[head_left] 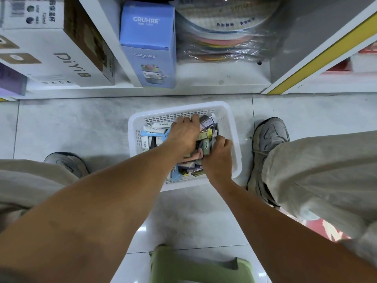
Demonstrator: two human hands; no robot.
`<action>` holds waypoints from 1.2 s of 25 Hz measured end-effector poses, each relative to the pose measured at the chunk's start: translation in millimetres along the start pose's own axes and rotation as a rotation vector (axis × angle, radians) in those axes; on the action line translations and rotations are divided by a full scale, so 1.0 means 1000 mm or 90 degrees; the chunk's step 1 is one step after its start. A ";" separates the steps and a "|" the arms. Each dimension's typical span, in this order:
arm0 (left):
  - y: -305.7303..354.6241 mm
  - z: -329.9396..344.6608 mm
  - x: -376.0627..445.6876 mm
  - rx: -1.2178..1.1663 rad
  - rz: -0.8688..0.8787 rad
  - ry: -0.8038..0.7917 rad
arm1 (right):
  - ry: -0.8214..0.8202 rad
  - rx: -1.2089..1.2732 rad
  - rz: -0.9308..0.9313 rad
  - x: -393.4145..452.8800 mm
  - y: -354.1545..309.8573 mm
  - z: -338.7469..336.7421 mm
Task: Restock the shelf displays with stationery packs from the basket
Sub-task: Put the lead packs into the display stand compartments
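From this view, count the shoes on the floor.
2. One grey shoe stands right of the white basket, under the trouser leg. The other lies left of the basket, half covered by the other trouser leg. None appears hidden.

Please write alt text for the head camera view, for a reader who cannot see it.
Seen from above, a person's left hand and right hand reach into a white plastic basket of mixed stationery packs on a tiled floor. Ahead, a low white shelf holds a blue CRUHRE box and a white DiYi box.
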State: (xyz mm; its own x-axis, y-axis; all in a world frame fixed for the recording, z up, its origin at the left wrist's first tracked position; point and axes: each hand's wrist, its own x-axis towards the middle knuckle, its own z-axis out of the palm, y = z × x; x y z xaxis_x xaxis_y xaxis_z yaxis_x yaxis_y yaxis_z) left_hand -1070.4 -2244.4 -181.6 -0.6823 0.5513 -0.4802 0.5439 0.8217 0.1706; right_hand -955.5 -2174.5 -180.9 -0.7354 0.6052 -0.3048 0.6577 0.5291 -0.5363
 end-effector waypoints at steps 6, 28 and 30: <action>0.002 0.012 0.010 0.039 0.017 -0.022 | 0.014 0.042 -0.018 0.000 0.007 -0.001; -0.054 -0.126 -0.110 -0.705 0.000 -0.182 | -0.392 0.428 0.132 0.011 -0.079 -0.116; -0.052 -0.153 -0.124 -0.734 0.003 -0.131 | -0.456 0.461 0.077 0.007 -0.102 -0.142</action>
State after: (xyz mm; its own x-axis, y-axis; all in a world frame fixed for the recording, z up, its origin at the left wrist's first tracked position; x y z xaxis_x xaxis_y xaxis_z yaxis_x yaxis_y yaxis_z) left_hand -1088.2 -2333.2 0.6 -0.5321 0.6072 -0.5901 -0.2917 0.5228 0.8010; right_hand -1004.5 -2139.2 -16.3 -0.7520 0.0081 -0.6591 0.6517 -0.1411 -0.7453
